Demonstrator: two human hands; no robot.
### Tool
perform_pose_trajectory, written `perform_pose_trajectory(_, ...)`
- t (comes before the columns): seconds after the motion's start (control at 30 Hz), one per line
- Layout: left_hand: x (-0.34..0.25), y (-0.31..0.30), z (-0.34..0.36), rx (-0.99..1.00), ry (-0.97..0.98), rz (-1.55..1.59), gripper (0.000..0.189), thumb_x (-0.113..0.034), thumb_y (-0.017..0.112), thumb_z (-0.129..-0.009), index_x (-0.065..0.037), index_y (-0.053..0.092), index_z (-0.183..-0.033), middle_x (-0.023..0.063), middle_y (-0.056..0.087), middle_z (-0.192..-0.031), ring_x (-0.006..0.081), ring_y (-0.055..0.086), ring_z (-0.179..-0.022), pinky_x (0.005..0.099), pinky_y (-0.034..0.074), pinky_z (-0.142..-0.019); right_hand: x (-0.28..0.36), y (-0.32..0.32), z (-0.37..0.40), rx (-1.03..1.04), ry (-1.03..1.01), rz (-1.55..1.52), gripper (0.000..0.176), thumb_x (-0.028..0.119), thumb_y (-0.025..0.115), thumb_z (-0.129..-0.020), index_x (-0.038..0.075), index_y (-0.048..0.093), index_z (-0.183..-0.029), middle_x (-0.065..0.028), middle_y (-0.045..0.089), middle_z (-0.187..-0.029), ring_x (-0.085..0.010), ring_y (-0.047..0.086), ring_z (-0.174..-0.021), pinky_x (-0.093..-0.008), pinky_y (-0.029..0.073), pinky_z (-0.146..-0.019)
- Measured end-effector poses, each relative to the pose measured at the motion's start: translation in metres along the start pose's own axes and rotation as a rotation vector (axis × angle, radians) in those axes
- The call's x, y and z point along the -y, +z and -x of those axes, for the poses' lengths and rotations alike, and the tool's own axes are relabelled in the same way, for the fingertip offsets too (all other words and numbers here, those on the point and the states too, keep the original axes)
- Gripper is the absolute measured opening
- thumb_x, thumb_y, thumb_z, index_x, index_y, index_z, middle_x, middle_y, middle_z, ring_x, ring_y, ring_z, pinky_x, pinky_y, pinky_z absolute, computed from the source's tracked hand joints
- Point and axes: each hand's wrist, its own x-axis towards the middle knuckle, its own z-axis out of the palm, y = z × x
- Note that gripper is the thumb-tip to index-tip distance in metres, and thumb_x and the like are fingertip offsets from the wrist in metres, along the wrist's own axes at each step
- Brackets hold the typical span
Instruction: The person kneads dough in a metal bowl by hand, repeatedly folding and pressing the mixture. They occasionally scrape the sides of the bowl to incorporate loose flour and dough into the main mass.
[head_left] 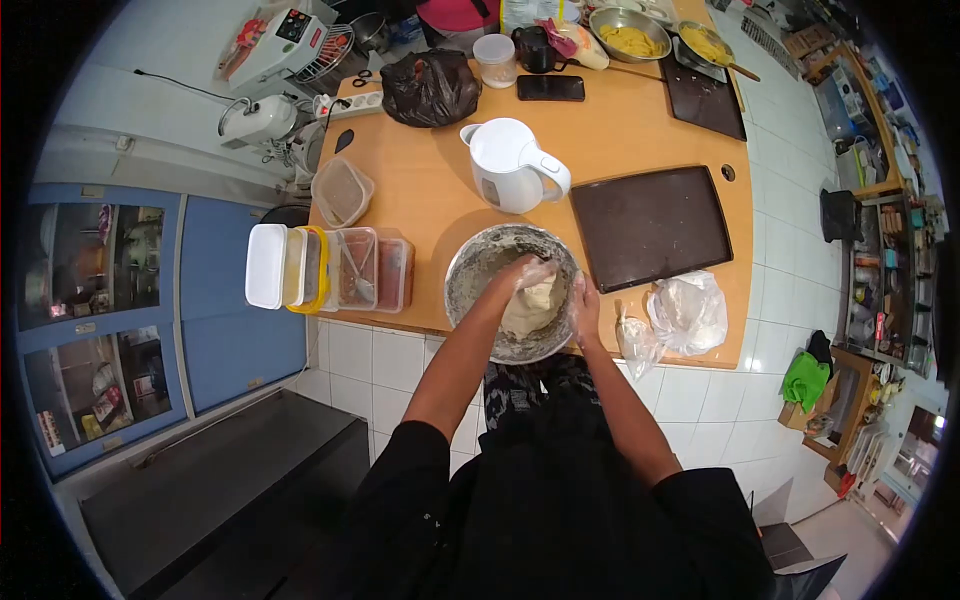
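A metal mixing bowl [462, 283] stands at the table's near edge, its inside smeared with flour. In it lies a lump of pale dough [528, 315]. My left hand [535, 272], dusted white, reaches into the bowl with its fingers curled on the far side of the dough. At the right side of the bowl, my right hand [584, 303] holds the rim, with flour on its fingers. Just behind the bowl stands a white electric kettle [505, 165]. A plastic bag of flour [688, 312] and a smaller knotted bag [637, 340] lie to the right.
A dark baking tray [655, 225] lies on the wooden table [410, 165] at right. Plastic tubs [355, 270] and a white lid [266, 266] sit at left. Toward the back are a black plastic bag [430, 88], a phone [551, 88] and a bowl of yellow food [630, 40].
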Motion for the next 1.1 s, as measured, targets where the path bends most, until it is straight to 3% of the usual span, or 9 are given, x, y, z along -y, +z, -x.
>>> perform_pose_trajectory(0.07,-0.008,0.011,-0.017,0.212,0.170,-0.470,0.042,-0.035,0.062,-0.077,-0.001,0.067,-0.102,0.0217,0.067,-0.102,0.0379,0.065,-0.094,0.0432,0.052,-0.078,0.006,0.002,0.002,-0.040,-0.043,0.045,0.037,0.028,0.043,-0.101,-0.002,0.059,-0.115,-0.0166,0.065,-0.102,-0.0221,0.060,-0.097,-0.0347,0.045,-0.085)
perform_pose_trajectory(0.2,0.017,0.020,0.008,0.068,0.421,-0.134,0.029,-0.023,0.060,-0.082,-0.009,0.066,-0.107,0.0141,0.065,-0.108,0.0367,0.060,-0.101,0.0441,0.048,-0.087,0.014,-0.009,-0.031,-0.026,-0.075,0.212,0.035,0.027,0.047,-0.098,-0.003,0.059,-0.112,-0.0267,0.064,-0.093,-0.0342,0.065,-0.087,-0.0371,0.047,-0.079)
perform_pose_trajectory(0.4,0.009,0.006,0.086,-0.003,0.765,-0.567,0.031,-0.024,0.053,-0.091,-0.015,0.061,-0.120,0.0064,0.057,-0.128,0.0289,0.042,-0.129,0.0401,0.036,-0.106,0.039,-0.017,-0.040,0.023,0.042,0.310,0.038,0.031,0.053,-0.096,-0.003,0.063,-0.111,-0.0215,0.068,-0.096,-0.0265,0.066,-0.089,-0.0345,0.048,-0.081)
perform_pose_trajectory(0.5,-0.006,-0.018,0.136,-0.103,0.659,-0.591,0.036,-0.025,0.051,-0.092,-0.015,0.059,-0.125,0.0065,0.053,-0.133,0.0281,0.039,-0.133,0.0399,0.033,-0.109,0.034,-0.017,-0.040,0.000,-0.039,0.235,0.032,0.028,0.051,-0.097,-0.001,0.063,-0.106,-0.0260,0.065,-0.090,-0.0392,0.066,-0.085,-0.0391,0.049,-0.073)
perform_pose_trajectory(0.7,0.030,-0.020,0.148,-0.261,0.316,-0.422,0.038,-0.033,0.049,-0.094,-0.011,0.059,-0.124,0.0148,0.054,-0.132,0.0314,0.051,-0.121,0.0430,0.040,-0.102,0.026,-0.015,-0.041,-0.003,-0.078,0.291,0.032,0.029,0.051,-0.097,0.001,0.064,-0.106,-0.0256,0.065,-0.087,-0.0397,0.066,-0.085,-0.0395,0.049,-0.072)
perform_pose_trajectory(0.8,0.011,-0.038,0.123,-0.354,0.117,-0.262,0.037,-0.034,0.052,-0.093,-0.009,0.062,-0.119,0.0178,0.063,-0.116,0.0354,0.061,-0.105,0.0455,0.047,-0.090,0.030,-0.016,-0.041,0.016,-0.037,0.357,0.039,0.033,0.053,-0.097,-0.003,0.063,-0.108,-0.0210,0.068,-0.089,-0.0216,0.066,-0.082,-0.0345,0.049,-0.076)
perform_pose_trajectory(0.87,0.003,-0.034,0.088,-0.519,0.190,-0.316,0.032,-0.034,0.055,-0.091,-0.008,0.068,-0.105,0.0178,0.067,-0.098,0.0356,0.064,-0.093,0.0464,0.049,-0.081,0.026,-0.013,-0.043,0.037,-0.043,0.294,0.040,0.034,0.053,-0.097,-0.003,0.063,-0.107,-0.0221,0.068,-0.088,-0.0233,0.065,-0.079,-0.0353,0.049,-0.074)
perform_pose_trajectory(1.0,-0.028,-0.014,0.007,0.078,0.022,-0.377,0.031,-0.030,0.058,-0.086,-0.002,0.069,-0.091,0.0215,0.067,-0.094,0.0385,0.064,-0.089,0.0451,0.051,-0.076,0.025,-0.008,-0.050,0.083,-0.042,0.288,0.037,0.033,0.052,-0.096,-0.002,0.063,-0.101,-0.0244,0.065,-0.084,-0.0363,0.062,-0.072,-0.0380,0.048,-0.069)
perform_pose_trajectory(1.1,0.017,0.036,-0.036,0.076,0.369,-0.585,0.026,-0.025,0.060,-0.082,-0.004,0.069,-0.095,0.0221,0.067,-0.094,0.0380,0.065,-0.085,0.0457,0.051,-0.076,0.030,-0.007,-0.053,0.030,-0.120,0.426,0.032,0.031,0.053,-0.095,0.001,0.063,-0.098,-0.0252,0.062,-0.078,-0.0445,0.058,-0.073,-0.0419,0.047,-0.066)
